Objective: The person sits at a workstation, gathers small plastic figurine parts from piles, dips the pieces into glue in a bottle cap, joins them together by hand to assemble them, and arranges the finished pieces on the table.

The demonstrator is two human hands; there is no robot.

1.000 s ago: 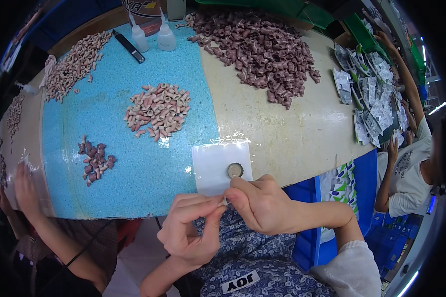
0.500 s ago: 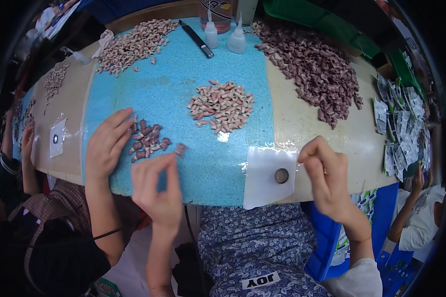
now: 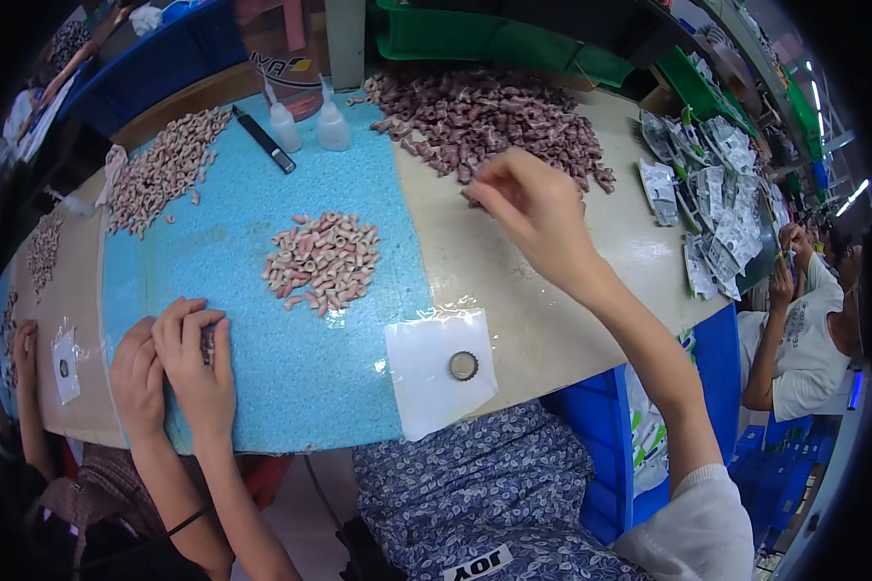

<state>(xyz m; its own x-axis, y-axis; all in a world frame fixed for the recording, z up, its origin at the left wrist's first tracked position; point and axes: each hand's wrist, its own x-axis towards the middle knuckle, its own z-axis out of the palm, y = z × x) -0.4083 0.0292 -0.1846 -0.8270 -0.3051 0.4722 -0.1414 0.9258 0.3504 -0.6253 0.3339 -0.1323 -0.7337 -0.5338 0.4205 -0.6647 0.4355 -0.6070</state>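
My left hand [image 3: 199, 363] curves down on the blue mat [image 3: 252, 407] around small brown bent pieces [image 3: 206, 344], which show between thumb and forefinger; most are hidden. A co-worker's hand [image 3: 139, 378] lies right against its left side. My right hand [image 3: 528, 208] hangs at the near edge of a big heap of similar brown pieces [image 3: 494, 111], thumb and fingertips drawn together. Whatever they pinch is too small to make out. A small pile of pale pink, hollow bent pieces [image 3: 322, 261] sits mid-mat. Nearer me, a bottle cap [image 3: 463, 366] rests on a white sheet [image 3: 421, 387].
At the back stand two white dropper bottles [image 3: 332, 128], a clear jar [image 3: 300, 92] and a black pen-shaped tool [image 3: 264, 140]. More pale pieces [image 3: 165, 169] lie far left. Silvery packets [image 3: 722, 198] pile up at the right. A blue bin [image 3: 591, 436] is below the table edge.
My view has swung right. My right hand has gone from beside the white sheet to the big brown heap. My left hand has moved left and now covers the smaller brown pile.
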